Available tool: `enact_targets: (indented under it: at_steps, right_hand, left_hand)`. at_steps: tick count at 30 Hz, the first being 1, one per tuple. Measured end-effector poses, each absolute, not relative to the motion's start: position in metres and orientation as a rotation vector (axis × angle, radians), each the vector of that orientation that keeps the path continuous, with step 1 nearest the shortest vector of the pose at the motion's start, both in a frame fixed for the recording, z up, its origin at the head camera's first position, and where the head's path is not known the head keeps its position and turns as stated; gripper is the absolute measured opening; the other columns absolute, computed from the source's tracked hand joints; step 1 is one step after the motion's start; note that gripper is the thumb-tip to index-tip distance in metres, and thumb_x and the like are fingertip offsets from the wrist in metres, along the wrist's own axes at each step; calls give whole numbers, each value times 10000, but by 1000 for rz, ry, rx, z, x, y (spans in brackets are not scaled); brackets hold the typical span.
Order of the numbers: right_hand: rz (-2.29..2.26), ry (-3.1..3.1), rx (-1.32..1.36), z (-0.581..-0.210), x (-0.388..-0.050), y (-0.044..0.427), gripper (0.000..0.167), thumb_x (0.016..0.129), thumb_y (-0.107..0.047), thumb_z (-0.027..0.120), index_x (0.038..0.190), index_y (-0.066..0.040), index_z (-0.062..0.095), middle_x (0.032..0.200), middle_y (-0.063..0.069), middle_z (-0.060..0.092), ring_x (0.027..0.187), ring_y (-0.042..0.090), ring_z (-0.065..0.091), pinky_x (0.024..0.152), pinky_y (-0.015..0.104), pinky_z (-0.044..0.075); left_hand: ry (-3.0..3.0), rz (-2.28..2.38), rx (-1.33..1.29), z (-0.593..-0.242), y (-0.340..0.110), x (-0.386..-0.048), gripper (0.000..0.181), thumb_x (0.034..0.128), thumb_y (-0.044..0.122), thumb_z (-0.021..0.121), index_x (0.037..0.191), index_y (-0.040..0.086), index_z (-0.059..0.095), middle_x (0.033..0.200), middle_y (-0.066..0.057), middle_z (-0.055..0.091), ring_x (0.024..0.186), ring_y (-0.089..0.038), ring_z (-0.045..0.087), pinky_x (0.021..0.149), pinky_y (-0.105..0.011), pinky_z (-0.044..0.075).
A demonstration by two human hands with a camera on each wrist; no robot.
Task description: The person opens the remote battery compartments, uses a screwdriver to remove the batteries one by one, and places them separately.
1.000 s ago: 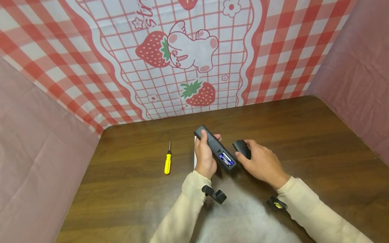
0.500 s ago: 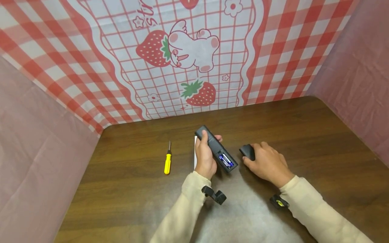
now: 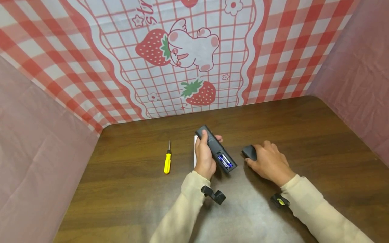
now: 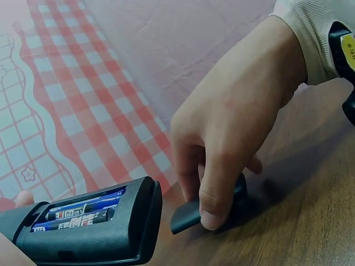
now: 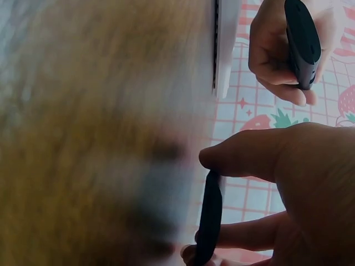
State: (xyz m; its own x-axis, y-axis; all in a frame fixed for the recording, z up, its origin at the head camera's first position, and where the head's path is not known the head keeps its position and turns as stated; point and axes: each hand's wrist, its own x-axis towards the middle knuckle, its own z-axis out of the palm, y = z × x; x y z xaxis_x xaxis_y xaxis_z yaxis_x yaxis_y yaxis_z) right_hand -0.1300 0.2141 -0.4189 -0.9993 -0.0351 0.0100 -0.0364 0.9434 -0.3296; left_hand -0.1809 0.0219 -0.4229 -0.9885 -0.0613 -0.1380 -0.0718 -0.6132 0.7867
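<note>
I have the left hand [image 3: 205,158] curled round a black remote control [image 3: 214,144], two batteries [image 3: 226,161] showing, over mid-desk, the right hand [image 3: 270,162] pinching a black cover [image 3: 249,153] nearer the desk's [image 3: 121,206] right edge, a yellow screwdriver [image 3: 167,163] lying toward the left edge.

Head view high, facing forward-down; wrist views close, low, facing across; all share remote [image 3: 217,146].
</note>
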Motion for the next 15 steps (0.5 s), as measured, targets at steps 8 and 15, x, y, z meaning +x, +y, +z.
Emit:
enact_targets:
  at_steps: [8,15]
  right_hand:
    - [505,-3127,54,-419,-131,216,575,876,-373,728,1264,38,621,1110,275,527,998,434,528,688,604,474]
    - [524,-3136,35,-419,-132,217,588,872,-378,736,1252,56,621,1109,277,525,980,417,526,677,592,471]
  left_hand:
    - [1362,2798,-232,-419,23,-178,397,1079,355,417,1261,7,476,775,-39,690,803,-201,662,758,-314,462]
    - [1364,2801,-235,-420,23,-178,355,1078,350,422,1221,35,498,768,-45,686,790,-200,666,740,-308,466]
